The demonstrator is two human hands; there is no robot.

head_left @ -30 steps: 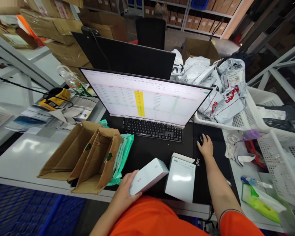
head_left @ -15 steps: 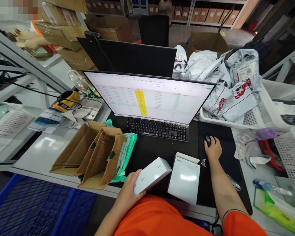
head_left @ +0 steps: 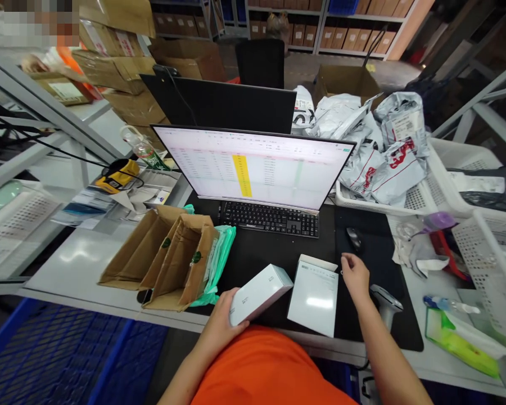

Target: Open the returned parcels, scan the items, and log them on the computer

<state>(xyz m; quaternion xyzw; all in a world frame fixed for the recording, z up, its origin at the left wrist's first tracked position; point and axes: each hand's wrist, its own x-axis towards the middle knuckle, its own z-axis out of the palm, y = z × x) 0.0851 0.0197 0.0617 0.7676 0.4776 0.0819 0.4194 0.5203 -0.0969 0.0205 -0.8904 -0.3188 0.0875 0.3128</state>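
My left hand (head_left: pixel 220 323) is wrapped round the lower left end of a white box (head_left: pixel 259 295), which it holds tilted above the desk edge. To its right, a second white box (head_left: pixel 314 301) lies on the black desk mat with its top flap sticking out. My right hand (head_left: pixel 356 277) hovers just beyond that box's upper right corner, fingers curled in and nothing visible in them. Past its fingertips sits the black computer mouse (head_left: pixel 355 239), untouched. A barcode scanner (head_left: pixel 385 304) lies beside my right forearm, partly behind it.
A monitor (head_left: pixel 253 163) with a spreadsheet stands behind the keyboard (head_left: pixel 270 219). Open brown cardboard boxes (head_left: pixel 172 259) and green plastic packaging (head_left: pixel 219 264) are at the left. A white basket (head_left: pixel 379 205) holds silver mailing bags (head_left: pixel 392 169). Another person works at the far left.
My right hand has let go of the mouse and moved back toward the flapped box. The scanner shows more fully. My left hand keeps its hold on the white box.
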